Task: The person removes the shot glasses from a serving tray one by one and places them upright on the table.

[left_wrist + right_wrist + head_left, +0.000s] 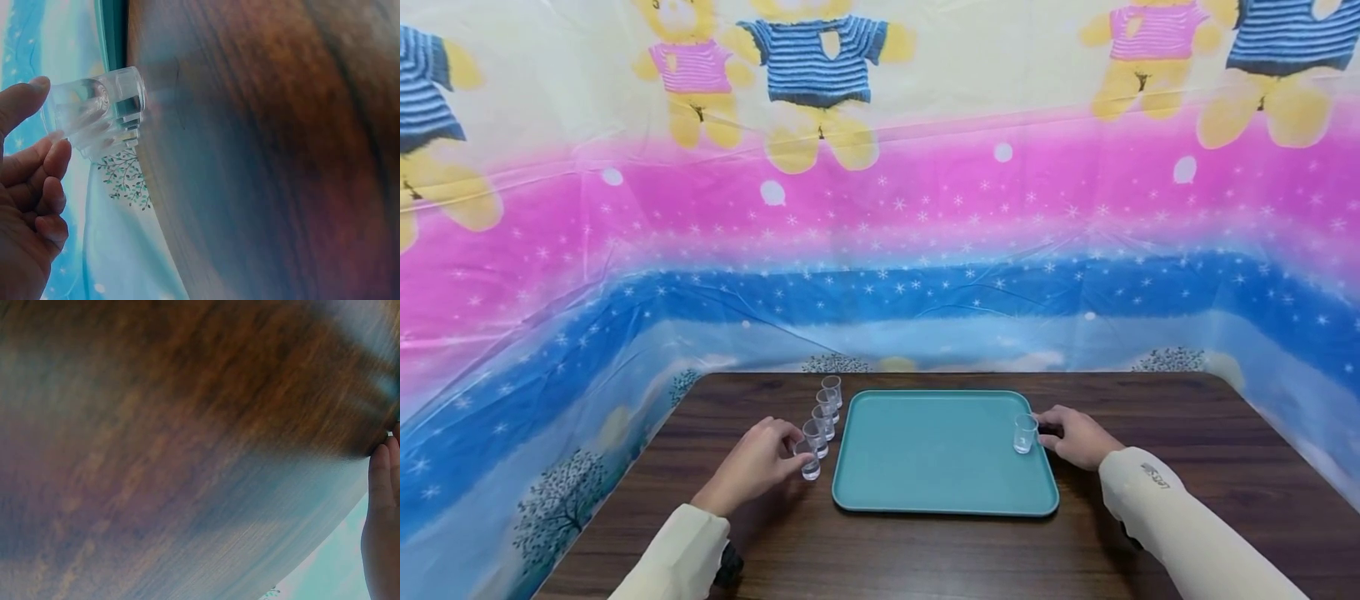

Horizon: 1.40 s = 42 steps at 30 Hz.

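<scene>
Small clear shot glasses stand in a slanting row at the left of the tray; the farthest glass (pixel 831 390) is near the table's back edge. My left hand (pixel 760 458) pinches the nearest shot glass (pixel 809 463) of the row between thumb and fingers. In the left wrist view, the thumb and fingertips lie at the rim of that shot glass (pixel 100 103), its base toward the table. Another shot glass (pixel 1024 435) is upright at the right side of the green tray (pixel 940 454). Fingertips of my right hand (pixel 1078 435) hold it from its right side, partly hidden behind it.
The tray lies flat on a dark wooden table (pixel 925 554) between the two hands, with a raised rim all round. Behind and beside the table hangs a printed cloth (pixel 880 292) with bears and snowflakes. The right wrist view shows mostly blurred tabletop (pixel 156 425).
</scene>
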Each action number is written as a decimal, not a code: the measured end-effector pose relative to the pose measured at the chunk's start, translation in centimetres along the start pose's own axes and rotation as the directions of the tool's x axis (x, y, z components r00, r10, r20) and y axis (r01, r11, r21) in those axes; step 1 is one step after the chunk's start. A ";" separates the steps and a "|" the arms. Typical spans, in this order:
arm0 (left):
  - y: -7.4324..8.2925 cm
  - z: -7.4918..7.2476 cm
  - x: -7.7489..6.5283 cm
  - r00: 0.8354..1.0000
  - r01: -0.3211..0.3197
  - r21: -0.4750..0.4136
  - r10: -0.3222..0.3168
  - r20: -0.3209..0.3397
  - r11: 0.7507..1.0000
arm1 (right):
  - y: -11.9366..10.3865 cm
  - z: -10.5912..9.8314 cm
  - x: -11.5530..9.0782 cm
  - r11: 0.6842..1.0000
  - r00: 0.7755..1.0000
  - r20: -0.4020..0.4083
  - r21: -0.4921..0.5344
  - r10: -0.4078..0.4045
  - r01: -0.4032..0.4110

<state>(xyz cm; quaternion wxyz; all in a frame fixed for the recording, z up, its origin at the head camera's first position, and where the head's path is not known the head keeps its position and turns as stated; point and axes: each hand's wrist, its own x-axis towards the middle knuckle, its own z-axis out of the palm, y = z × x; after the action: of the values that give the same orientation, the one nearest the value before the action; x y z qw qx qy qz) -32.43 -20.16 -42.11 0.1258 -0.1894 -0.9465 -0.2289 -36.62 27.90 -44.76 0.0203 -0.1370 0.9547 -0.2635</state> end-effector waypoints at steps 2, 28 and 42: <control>0.1 0.0 0.0 1.000 0.018 -0.002 -0.018 -0.006 1.000 | 0.1 0.0 0.0 1.000 1.000 -0.003 -0.003 0.001 -0.001; 7.6 3.0 4.9 0.963 -0.260 -0.114 0.250 -0.098 0.959 | 0.1 0.0 0.0 1.000 1.000 -0.005 0.001 0.014 -0.014; 11.9 6.6 8.3 0.953 -0.303 -0.167 0.298 -0.056 0.938 | 0.1 -0.2 -0.1 1.000 1.000 -0.010 0.010 0.027 -0.027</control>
<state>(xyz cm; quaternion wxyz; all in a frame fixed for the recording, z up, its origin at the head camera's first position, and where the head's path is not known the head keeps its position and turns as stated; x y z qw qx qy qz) -35.94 -4.68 -40.57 0.1564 -0.3385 -0.8810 -0.2913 -36.59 28.12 -44.71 0.0197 -0.1226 0.9552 -0.2685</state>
